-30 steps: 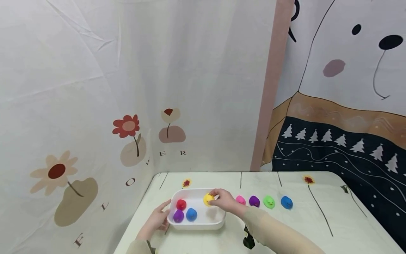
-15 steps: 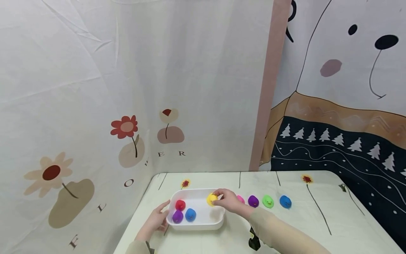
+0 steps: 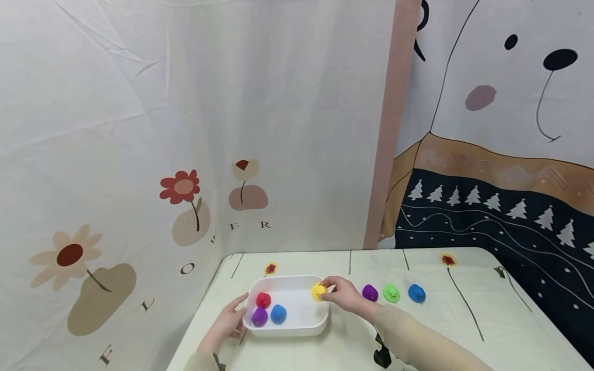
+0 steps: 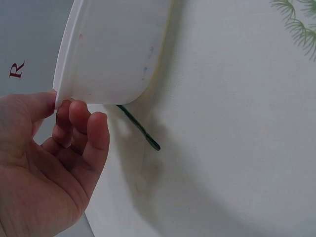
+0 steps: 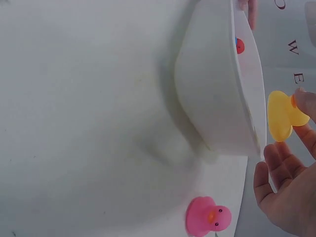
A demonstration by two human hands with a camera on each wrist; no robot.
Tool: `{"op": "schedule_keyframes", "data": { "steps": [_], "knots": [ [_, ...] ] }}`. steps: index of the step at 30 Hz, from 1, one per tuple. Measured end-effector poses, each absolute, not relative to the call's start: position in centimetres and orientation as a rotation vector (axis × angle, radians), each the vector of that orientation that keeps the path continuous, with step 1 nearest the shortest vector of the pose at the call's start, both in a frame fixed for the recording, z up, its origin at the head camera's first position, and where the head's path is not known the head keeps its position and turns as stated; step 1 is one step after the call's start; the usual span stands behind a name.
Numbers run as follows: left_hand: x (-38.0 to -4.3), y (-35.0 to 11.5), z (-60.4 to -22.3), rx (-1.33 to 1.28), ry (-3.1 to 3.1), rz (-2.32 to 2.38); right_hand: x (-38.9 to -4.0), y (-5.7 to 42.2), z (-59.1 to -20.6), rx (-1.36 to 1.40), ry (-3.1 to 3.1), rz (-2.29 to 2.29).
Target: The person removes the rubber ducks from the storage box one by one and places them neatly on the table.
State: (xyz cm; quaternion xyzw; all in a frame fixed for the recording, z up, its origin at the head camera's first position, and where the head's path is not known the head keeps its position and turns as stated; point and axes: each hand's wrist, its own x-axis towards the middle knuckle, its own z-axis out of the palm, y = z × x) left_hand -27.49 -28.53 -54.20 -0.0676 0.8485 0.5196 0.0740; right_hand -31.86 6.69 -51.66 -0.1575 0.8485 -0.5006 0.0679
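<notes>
A white plastic tub (image 3: 285,332) stands on the table; inside lie a red duck (image 3: 263,300), a purple duck (image 3: 260,317) and a blue duck (image 3: 278,314). My left hand (image 3: 228,319) grips the tub's left end, thumb on the rim and fingertips curled beneath it, as the left wrist view shows. Over the tub's right end, my right hand (image 3: 344,296) pinches a yellow rubber duck (image 5: 280,116) between thumb and finger. In the right wrist view the duck is just above the rim. A pink duck (image 5: 207,217) sits on the table below that hand, hidden in the head view.
Right of the tub, a purple duck (image 3: 370,293), a green duck (image 3: 392,292) and a blue duck (image 3: 416,293) stand in a row on the flower-printed tablecloth (image 3: 445,319). Printed curtains (image 3: 297,129) hang behind and to the left of the table.
My right hand has carried the yellow duck rightward, from over the tub's inside to its right rim, and now covers the pink duck. The left hand keeps its grip on the tub.
</notes>
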Motion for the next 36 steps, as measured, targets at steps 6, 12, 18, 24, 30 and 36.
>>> {"op": "schedule_keyframes", "data": {
  "steps": [6,12,18,24,30,36],
  "knots": [
    [-27.6,-28.5,-54.3,-0.206,2.543,1.564,-31.8,7.6,-51.7,-0.439,2.552,-1.496],
    [-27.6,-28.4,-54.2,-0.220,2.542,1.556,-31.7,8.4,-51.4,-0.414,2.559,-1.487],
    [-27.4,-28.3,-54.0,-0.225,2.556,1.551,-31.5,9.2,-51.5,-0.410,2.574,-1.496],
    [-27.4,-28.4,-54.1,-0.253,2.547,1.545,-31.2,10.0,-51.9,-0.367,2.565,-1.487],
    [-27.5,-28.4,-54.1,-0.273,2.542,1.537,-31.0,10.9,-52.4,-0.371,2.598,-1.483],
    [-27.6,-28.4,-54.0,-0.275,2.542,1.530,-30.7,11.7,-52.9,-0.353,2.628,-1.488]
  ]
}}
